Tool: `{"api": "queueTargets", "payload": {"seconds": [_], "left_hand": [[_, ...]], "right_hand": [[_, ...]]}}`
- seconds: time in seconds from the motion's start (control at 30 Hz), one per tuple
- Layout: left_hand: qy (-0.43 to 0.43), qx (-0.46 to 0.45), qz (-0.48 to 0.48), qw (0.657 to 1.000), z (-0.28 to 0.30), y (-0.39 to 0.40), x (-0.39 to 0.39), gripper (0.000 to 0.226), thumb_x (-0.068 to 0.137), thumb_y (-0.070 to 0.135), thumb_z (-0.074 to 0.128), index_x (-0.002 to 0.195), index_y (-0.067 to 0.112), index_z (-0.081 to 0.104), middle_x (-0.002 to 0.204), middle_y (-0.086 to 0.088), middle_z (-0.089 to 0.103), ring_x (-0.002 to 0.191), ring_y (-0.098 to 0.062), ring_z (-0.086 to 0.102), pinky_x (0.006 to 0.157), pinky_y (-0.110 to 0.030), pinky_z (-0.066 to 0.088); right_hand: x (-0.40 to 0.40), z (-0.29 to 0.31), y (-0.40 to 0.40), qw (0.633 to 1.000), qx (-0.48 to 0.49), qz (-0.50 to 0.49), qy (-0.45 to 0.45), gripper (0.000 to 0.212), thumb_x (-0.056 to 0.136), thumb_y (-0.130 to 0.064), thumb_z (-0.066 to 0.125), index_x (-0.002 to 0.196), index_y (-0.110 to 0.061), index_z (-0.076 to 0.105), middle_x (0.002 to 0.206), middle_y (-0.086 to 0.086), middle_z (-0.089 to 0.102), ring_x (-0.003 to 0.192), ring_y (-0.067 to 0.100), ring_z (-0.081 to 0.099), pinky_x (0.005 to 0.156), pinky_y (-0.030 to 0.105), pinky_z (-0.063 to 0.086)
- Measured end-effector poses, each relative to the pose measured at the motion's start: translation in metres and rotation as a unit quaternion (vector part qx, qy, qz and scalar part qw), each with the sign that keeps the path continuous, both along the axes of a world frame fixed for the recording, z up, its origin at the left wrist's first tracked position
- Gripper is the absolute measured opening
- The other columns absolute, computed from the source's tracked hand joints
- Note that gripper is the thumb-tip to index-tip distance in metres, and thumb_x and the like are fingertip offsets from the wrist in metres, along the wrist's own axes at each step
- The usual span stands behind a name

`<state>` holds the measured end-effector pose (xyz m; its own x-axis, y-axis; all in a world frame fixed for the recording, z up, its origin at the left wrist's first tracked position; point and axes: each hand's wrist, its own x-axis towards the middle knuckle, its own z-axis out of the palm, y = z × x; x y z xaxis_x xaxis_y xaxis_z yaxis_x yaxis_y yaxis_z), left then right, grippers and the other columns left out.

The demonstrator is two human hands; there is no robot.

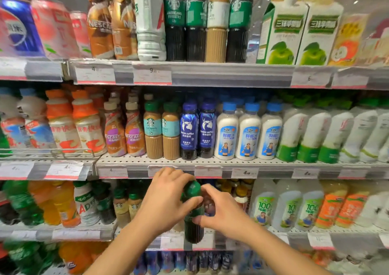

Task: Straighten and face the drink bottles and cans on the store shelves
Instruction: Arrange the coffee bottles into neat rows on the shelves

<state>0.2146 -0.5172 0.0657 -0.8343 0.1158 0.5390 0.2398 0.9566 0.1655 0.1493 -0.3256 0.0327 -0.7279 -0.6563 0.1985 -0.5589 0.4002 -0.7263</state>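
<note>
Both hands clamp one dark green-capped coffee bottle [193, 213] at lower centre of the frame, left hand [168, 196] near its cap, right hand [219, 209] pinching its waist; a careless twist at the shelf edge [210, 245] risks toppling the neighbouring bottles [124, 203].

Both bare forearms reached up and forward, converging at the centre. The left hand [168, 196] was curled around the upper part of a dark bottle [193, 230], thumb across its front. The right hand [221, 211] pinched the bottle's middle from the right side.
</note>
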Motion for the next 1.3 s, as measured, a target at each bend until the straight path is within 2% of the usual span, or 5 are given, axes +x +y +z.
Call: {"api": "queueTargets", "payload": {"seconds": [0.4, 0.57, 0.77, 1.13, 1.3], "left_hand": [[0.096, -0.031, -0.07, 0.992, 0.154, 0.052, -0.021, 0.054, 0.087, 0.075, 0.041, 0.111, 0.032, 0.064, 0.094, 0.014, 0.061, 0.094, -0.014, 0.057, 0.083, -0.036, 0.047], [0.24, -0.055, -0.058, 0.967, 0.263, 0.049, -0.051, 0.023, 0.097, 0.035, 0.053, 0.114, 0.025, 0.065, 0.109, 0.004, 0.064, 0.104, -0.022, 0.056, 0.087, -0.044, 0.051], [0.241, -0.133, 0.085, 0.957, 0.376, 0.04, -0.12, 0.042, 0.095, 0.022, 0.059, 0.137, 0.016, 0.056, 0.137, -0.011, 0.056, 0.126, -0.035, 0.046, 0.101, -0.051, 0.045], [0.129, -0.134, 0.176, 0.967, 0.387, 0.035, -0.183, 0.047, 0.101, 0.057, 0.042, 0.125, 0.017, 0.053, 0.12, -0.012, 0.067, 0.132, -0.038, 0.045, 0.12, -0.065, 0.011], [0.119, 0.012, 0.074, 0.99, 0.394, 0.041, -0.158, 0.044, 0.089, 0.049, 0.071, 0.119, 0.021, 0.056, 0.113, -0.007, 0.066, 0.115, -0.033, 0.054, 0.106, -0.054, 0.044]], "right_hand": [[-0.01, 0.139, 0.054, 0.985, -0.066, -0.078, 0.138, 0.04, 0.07, -0.045, 0.086, 0.099, -0.045, 0.06, 0.093, -0.023, 0.071, 0.086, -0.003, 0.067, 0.075, 0.02, 0.053], [-0.025, 0.221, 0.076, 0.977, -0.119, -0.088, 0.151, 0.047, 0.067, -0.048, 0.087, 0.109, -0.039, 0.067, 0.104, -0.024, 0.074, 0.096, 0.0, 0.071, 0.092, 0.039, 0.058], [-0.037, 0.291, 0.092, 0.966, -0.162, -0.114, 0.164, 0.055, 0.06, -0.054, 0.085, 0.106, -0.029, 0.071, 0.097, -0.008, 0.078, 0.09, 0.013, 0.075, 0.085, 0.048, 0.061], [-0.041, 0.312, 0.127, 0.97, -0.165, -0.127, 0.128, 0.033, 0.083, -0.023, 0.082, 0.112, -0.025, 0.068, 0.101, 0.002, 0.078, 0.091, 0.022, 0.076, 0.081, 0.049, 0.063], [-0.043, 0.315, 0.129, 0.968, -0.169, -0.13, 0.129, 0.031, 0.084, -0.02, 0.08, 0.112, -0.026, 0.067, 0.101, 0.002, 0.078, 0.09, 0.02, 0.076, 0.082, 0.049, 0.063]]}}
